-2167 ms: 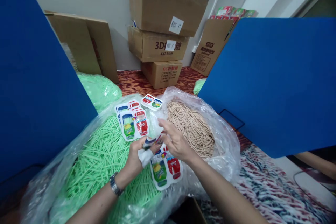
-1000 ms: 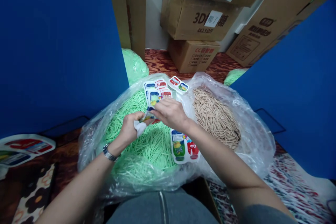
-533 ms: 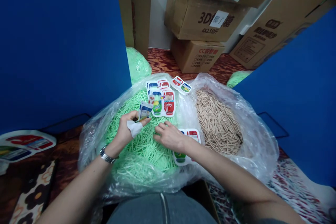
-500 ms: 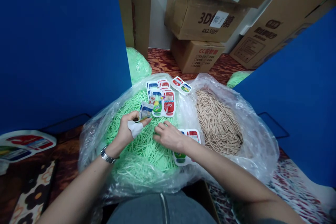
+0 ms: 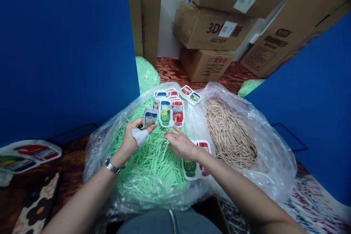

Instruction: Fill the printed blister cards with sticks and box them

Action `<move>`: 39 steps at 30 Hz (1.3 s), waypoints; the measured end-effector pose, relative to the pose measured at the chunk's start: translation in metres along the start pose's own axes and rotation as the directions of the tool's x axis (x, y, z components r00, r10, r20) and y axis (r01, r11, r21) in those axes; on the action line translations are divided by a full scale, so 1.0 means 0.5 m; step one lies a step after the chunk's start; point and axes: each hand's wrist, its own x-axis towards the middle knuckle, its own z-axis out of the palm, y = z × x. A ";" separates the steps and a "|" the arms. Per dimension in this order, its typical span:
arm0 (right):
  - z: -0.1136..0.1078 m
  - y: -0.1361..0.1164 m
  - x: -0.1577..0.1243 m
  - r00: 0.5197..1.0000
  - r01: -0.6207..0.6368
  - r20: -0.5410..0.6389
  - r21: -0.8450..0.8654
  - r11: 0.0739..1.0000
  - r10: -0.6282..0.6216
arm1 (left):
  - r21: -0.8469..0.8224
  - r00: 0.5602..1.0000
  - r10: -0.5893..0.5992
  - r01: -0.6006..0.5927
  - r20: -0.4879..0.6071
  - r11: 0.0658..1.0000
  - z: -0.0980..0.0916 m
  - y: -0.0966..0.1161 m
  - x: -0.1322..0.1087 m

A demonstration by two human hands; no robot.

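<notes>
My left hand is closed on a small blue-and-white printed packet, held over the pile of light green candy-like sticks. White tape or paper wraps the base of its thumb. To its right, my right hand pinches a few green sticks just above the same pile. Beyond both hands, a stack of Sprite and Cola printed double packs lies on the sticks. Another double pack rests under my right forearm, partly hidden by it.
Brown sticks fill a clear plastic bag on the right. One more pack lies between the bags. Cardboard boxes are stacked behind. Blue panels stand on both sides. A large printed card sits at left.
My right hand has lifted slightly out of the green sticks, with a few now between its fingertips. My left hand still holds the packet, now turned more upright. The view has tilted up slightly.
</notes>
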 end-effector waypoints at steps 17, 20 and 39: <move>-0.123 -0.058 0.049 0.749 0.200 -0.189 0.978 0.056 0.635 | 0.177 0.978 0.182 -0.197 0.099 0.964 0.031 -0.032 -0.046; -0.155 -0.091 0.065 0.662 0.356 -0.447 0.894 0.272 0.602 | 0.255 0.944 0.312 -0.330 0.111 0.909 0.050 -0.029 -0.055; -0.118 -0.103 0.064 0.722 -0.023 -0.607 0.457 0.889 0.331 | 0.280 0.873 0.464 -0.487 0.150 0.827 0.064 -0.011 -0.052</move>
